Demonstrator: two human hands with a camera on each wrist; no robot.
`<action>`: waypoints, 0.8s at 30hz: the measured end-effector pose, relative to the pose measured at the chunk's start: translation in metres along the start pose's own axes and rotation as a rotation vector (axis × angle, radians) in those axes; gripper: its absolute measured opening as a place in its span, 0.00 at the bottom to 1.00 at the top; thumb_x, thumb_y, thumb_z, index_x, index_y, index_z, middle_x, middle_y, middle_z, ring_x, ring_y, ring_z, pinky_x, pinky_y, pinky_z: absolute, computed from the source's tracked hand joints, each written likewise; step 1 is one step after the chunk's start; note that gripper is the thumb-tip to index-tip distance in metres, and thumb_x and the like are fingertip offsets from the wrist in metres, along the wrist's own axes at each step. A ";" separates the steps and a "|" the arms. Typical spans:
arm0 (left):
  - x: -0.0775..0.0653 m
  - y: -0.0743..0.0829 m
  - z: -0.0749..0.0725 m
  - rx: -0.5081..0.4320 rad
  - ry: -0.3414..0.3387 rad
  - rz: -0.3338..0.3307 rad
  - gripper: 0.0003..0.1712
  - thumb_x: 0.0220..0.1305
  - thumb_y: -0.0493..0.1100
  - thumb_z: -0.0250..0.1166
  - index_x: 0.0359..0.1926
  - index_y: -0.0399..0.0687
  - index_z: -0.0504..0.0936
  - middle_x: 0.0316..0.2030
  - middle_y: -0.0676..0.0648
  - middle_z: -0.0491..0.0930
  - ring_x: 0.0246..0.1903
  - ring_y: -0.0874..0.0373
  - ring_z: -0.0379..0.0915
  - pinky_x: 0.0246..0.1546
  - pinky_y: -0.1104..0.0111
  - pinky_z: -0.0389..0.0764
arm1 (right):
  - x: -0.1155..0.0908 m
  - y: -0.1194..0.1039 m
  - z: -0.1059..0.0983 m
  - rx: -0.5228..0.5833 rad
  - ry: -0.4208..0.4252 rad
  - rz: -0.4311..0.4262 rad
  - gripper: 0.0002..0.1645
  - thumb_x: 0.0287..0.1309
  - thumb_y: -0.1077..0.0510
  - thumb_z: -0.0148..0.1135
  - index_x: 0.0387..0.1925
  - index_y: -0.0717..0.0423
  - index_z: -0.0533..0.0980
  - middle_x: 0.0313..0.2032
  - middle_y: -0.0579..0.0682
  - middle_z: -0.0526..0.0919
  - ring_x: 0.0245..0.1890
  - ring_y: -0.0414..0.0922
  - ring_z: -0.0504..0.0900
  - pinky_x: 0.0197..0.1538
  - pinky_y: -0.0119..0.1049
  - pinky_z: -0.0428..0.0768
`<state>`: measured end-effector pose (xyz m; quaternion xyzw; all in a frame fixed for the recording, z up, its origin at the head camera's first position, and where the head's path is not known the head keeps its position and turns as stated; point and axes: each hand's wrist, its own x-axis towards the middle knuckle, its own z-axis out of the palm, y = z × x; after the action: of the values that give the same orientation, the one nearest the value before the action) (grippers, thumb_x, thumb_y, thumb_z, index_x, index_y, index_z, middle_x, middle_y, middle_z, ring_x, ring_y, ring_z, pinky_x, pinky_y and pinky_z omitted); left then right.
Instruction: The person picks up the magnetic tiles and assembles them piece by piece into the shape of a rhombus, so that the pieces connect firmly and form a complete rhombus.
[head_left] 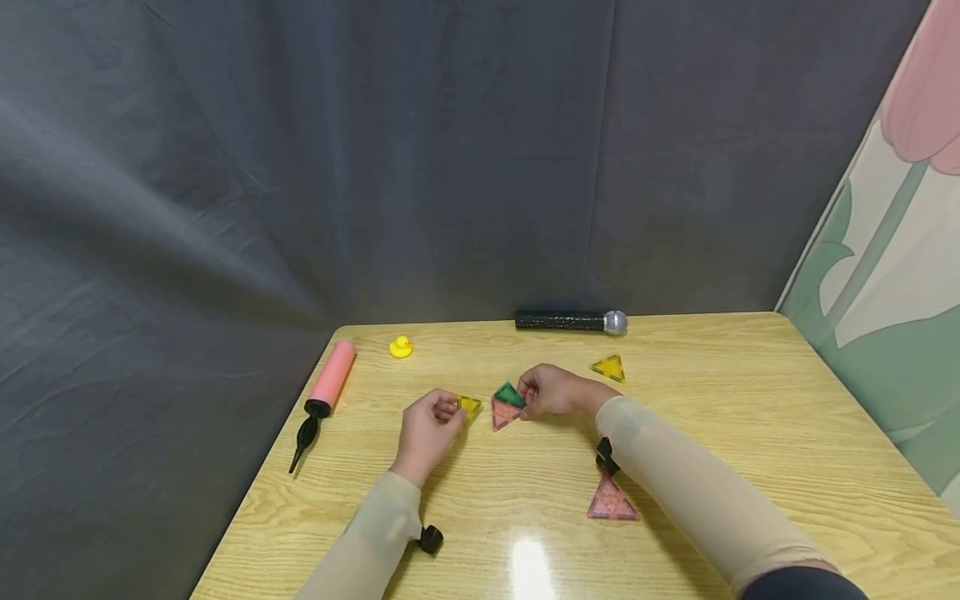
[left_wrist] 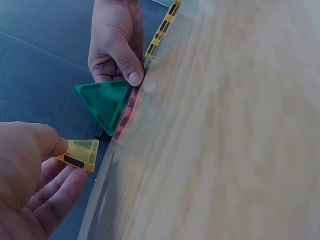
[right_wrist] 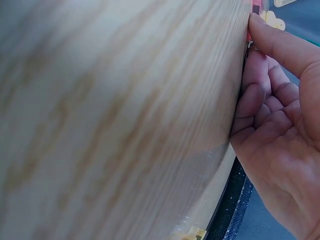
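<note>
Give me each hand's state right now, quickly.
Left hand: closed, pinching a yellow tile.
Right hand: fingers curled at the pink tile and green tile; grip on either cannot be told.

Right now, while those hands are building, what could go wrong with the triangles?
The green tile stands up from the flat pink tile beside the right hand, so a bump might tip it over. The left hand has the small yellow tile only near its fingertips, so it could slip. And the black thing on the right wrist is close to another pink tile and might nudge it.
</note>
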<state>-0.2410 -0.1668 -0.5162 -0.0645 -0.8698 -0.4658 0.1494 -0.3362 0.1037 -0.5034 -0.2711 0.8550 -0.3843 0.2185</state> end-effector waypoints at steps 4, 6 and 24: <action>0.004 0.001 0.006 -0.006 0.008 -0.009 0.08 0.62 0.35 0.77 0.40 0.47 0.86 0.31 0.54 0.84 0.30 0.62 0.80 0.34 0.69 0.84 | 0.000 -0.001 -0.001 0.003 -0.010 0.000 0.10 0.58 0.63 0.78 0.35 0.57 0.81 0.25 0.45 0.75 0.26 0.40 0.70 0.33 0.34 0.71; 0.005 0.001 0.009 -0.013 0.006 -0.008 0.08 0.62 0.35 0.76 0.39 0.46 0.86 0.31 0.54 0.83 0.30 0.62 0.80 0.33 0.69 0.84 | 0.000 -0.002 -0.001 0.013 -0.016 0.001 0.11 0.58 0.63 0.78 0.34 0.58 0.80 0.24 0.45 0.73 0.26 0.40 0.69 0.33 0.35 0.70; 0.011 0.005 0.023 -0.004 0.001 -0.052 0.08 0.63 0.35 0.76 0.39 0.49 0.85 0.31 0.55 0.82 0.30 0.62 0.79 0.33 0.68 0.84 | 0.000 -0.001 -0.002 0.033 -0.023 0.001 0.12 0.58 0.63 0.78 0.35 0.61 0.80 0.24 0.45 0.71 0.25 0.41 0.68 0.33 0.36 0.69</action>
<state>-0.2551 -0.1449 -0.5208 -0.0420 -0.8703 -0.4711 0.1377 -0.3372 0.1044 -0.5017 -0.2714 0.8460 -0.3952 0.2332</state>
